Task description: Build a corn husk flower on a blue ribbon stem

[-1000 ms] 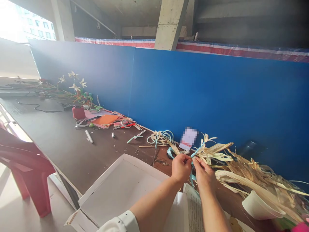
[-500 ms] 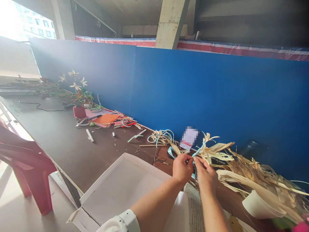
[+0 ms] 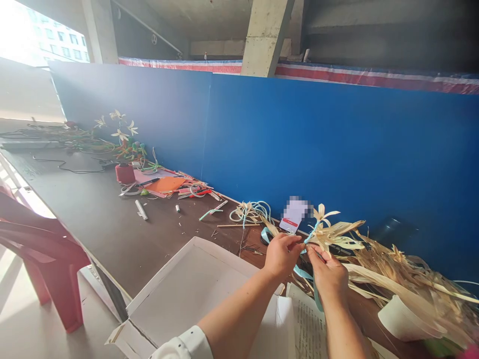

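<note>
Between my two hands a corn-husk flower (image 3: 322,214) stands tilted, its pale petals up and its stem (image 3: 310,234) wrapped in light blue. My left hand (image 3: 281,257) pinches the low end of the stem from the left. Close against it, my right hand (image 3: 330,273) pinches at the same spot, thumb and forefinger together. A light-blue ribbon (image 3: 302,272) hangs below the fingers and runs behind my right wrist. The fingers partly hide the stem's lower end. Dried corn husks (image 3: 396,262) lie to the right of the right hand.
An open white box (image 3: 194,284) and a printed sheet (image 3: 309,324) lie under my forearms. Coiled light-blue cord (image 3: 258,212) and a white card (image 3: 294,217) are by the blue partition (image 3: 318,139). A white cup (image 3: 407,319) lies tipped at right. A red chair (image 3: 48,264) stands left.
Both hands have shifted slightly right with the flower, and my right hand sits a little lower. More of the light-blue ribbon shows below the fingers. The camera view has moved slightly.
</note>
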The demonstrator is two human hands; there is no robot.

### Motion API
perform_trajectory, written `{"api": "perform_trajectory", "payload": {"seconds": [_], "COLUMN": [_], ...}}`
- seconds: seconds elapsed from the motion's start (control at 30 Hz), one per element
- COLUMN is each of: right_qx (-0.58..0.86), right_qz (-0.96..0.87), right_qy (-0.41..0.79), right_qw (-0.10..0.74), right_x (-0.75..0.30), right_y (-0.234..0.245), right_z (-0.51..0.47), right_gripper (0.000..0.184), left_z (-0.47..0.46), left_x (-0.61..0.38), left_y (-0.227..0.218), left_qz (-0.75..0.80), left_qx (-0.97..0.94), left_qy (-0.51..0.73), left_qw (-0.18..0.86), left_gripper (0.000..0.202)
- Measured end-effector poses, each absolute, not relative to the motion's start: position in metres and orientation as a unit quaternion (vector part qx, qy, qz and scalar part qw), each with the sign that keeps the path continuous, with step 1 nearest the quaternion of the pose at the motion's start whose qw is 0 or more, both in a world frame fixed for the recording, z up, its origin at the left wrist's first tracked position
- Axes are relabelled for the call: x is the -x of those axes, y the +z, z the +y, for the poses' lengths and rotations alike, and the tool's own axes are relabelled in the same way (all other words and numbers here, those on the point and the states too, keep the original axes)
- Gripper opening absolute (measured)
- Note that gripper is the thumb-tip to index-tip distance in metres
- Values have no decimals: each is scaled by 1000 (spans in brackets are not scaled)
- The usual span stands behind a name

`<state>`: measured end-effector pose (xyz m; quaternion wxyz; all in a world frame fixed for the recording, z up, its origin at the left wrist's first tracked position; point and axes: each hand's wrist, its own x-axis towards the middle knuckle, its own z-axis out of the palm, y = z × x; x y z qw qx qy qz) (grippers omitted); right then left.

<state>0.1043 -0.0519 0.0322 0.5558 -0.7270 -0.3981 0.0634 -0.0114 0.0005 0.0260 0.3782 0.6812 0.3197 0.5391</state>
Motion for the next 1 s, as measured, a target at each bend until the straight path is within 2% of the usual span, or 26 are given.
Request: {"api": "perform_trajectory", "payload": {"seconds": [0.13, 0.37, 0.7, 1.0], "right_qx": [756, 750, 742, 750], "right_qz": [-415, -436, -452, -456], "right_qy": [52, 29, -15, -63], "right_qw": [504, 496, 495, 475], "right_x": [-104, -100, -89, -82], "right_y": [35, 36, 40, 39], "right_z": [-53, -56, -58, -57], "right_gripper": [47, 53, 53, 39], "left_z": [6, 12, 1, -1], "left_x": [9, 6, 14, 11], "left_y": [27, 25, 38, 31], "left_qz": [302, 310, 343, 333], "left_qx": [-671, -669, -716, -716], "left_qy": [541, 506, 505, 526], "left_qw": [406, 448, 337, 315], "left_gripper": [17, 19, 16, 15]}}
